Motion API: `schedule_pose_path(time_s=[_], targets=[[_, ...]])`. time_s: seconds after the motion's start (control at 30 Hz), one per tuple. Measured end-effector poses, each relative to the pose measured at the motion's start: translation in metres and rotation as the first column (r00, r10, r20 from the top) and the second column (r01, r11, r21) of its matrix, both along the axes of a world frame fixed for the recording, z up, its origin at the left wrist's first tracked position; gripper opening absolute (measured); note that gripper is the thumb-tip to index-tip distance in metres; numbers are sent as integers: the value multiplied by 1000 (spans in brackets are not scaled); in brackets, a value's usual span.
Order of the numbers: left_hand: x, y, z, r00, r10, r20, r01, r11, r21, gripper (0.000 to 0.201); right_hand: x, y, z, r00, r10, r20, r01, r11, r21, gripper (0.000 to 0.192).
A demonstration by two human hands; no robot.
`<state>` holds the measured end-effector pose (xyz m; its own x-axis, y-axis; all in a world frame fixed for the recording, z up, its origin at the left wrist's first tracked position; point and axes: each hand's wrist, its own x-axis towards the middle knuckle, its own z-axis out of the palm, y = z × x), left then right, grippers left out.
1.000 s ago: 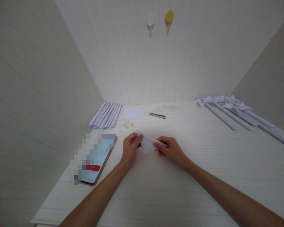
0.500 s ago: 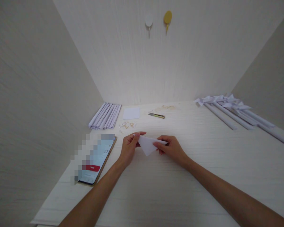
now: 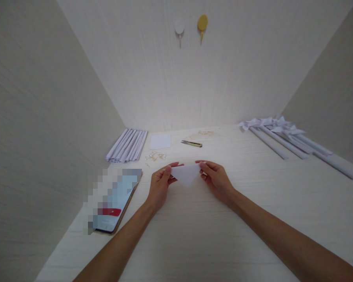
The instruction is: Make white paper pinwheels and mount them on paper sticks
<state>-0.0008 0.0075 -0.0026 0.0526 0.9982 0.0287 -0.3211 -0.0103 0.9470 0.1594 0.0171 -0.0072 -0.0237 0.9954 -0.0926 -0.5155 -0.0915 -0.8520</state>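
Here I see the left hand (image 3: pixel 160 184) and right hand (image 3: pixel 216 178) each with a grip pinched shut on a top corner of the folded paper triangle (image 3: pixel 186 173), stretching it flat just above the desk (image 3: pixel 194 235).

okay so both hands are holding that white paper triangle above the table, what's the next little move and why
Probably lay the paper triangle flat on the table and press its top fold. The left hand and right hand pinch its upper corners, and its point hangs down unsupported.
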Motion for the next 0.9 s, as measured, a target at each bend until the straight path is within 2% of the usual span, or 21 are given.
schedule_pose_path(time_s=[0.17,0.43,0.73,0.9], targets=[[1,-1,-1,1000,-12,21,12,1000,12,27,0,2,-1,999,-5,-51,6,1000,2,14],[2,-2,0,1000,8,16,-8,1000,0,31,0,1,-1,999,-33,-27,33,999,-3,15],[5,-1,2,998,45,43,-43,998,-50,29,0,2,-3,996,-85,24,82,991,102,11],[6,-1,4,997,44,68,-38,996,-81,30,-1,0,-2,1000,-22,-4,22,991,133,14]])
